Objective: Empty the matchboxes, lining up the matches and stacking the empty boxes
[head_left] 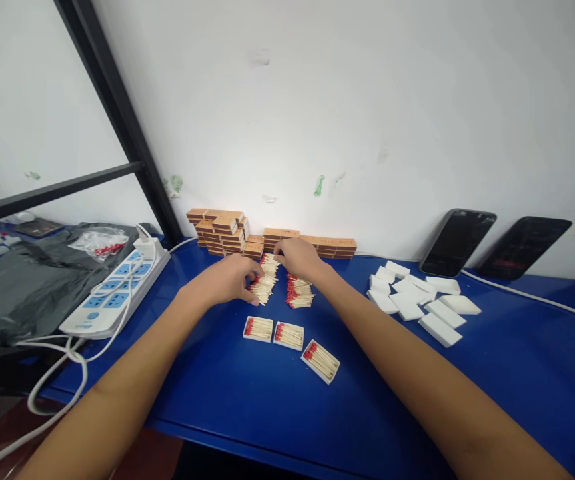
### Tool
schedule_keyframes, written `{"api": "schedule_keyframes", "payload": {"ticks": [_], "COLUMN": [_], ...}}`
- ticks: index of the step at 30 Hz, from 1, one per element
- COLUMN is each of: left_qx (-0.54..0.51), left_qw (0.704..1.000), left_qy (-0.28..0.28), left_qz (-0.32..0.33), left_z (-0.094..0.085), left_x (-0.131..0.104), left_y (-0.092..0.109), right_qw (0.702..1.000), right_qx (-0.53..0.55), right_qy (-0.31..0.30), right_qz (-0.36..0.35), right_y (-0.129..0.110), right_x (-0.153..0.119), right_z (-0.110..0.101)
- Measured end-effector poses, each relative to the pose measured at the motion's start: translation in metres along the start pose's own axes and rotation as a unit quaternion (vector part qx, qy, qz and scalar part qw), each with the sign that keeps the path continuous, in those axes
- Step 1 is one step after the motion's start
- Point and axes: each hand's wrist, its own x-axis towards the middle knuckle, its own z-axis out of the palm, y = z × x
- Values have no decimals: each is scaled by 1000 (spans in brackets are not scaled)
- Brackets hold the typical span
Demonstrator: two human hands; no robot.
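Observation:
A heap of red-tipped matches (pixel 264 283) lies loose on the blue table. My left hand (pixel 227 279) is at its left side, thumb and fingers apart and touching the edge of the heap. My right hand (pixel 298 257) reaches to the far end of the same heap, its fingers bent together on matches there; the fingertips are partly hidden. A second pile of matches (pixel 300 291) lies below my right wrist. Nearer to me are three white matchbox trays filled with matches: a left tray (pixel 258 328), a middle tray (pixel 288 336) and a tilted right tray (pixel 320 361).
Brown matchboxes (pixel 222 230) are stacked against the wall, with a lower row (pixel 327 247) beside them. Several white trays (pixel 417 297) lie scattered at right. Two phones (pixel 460 243) lean on the wall. A power strip (pixel 117 287) with looping white cable (pixel 84 373) is at left.

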Motion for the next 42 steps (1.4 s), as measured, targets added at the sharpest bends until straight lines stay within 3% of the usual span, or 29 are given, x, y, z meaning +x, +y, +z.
{"api": "schedule_keyframes", "payload": {"ticks": [31, 42], "left_qx": [66, 60], "left_qw": [996, 996], "left_qy": [61, 62], "left_qz": [17, 24], "left_z": [8, 8], "left_x": [4, -3], "left_y": [-4, -2], "right_qw": [999, 999], "right_qx": [-36, -23], "right_qy": [-14, -27], "right_qz": [35, 31], "right_y": [-6, 6], "right_x": [-6, -5], "right_z": [-14, -25]}}
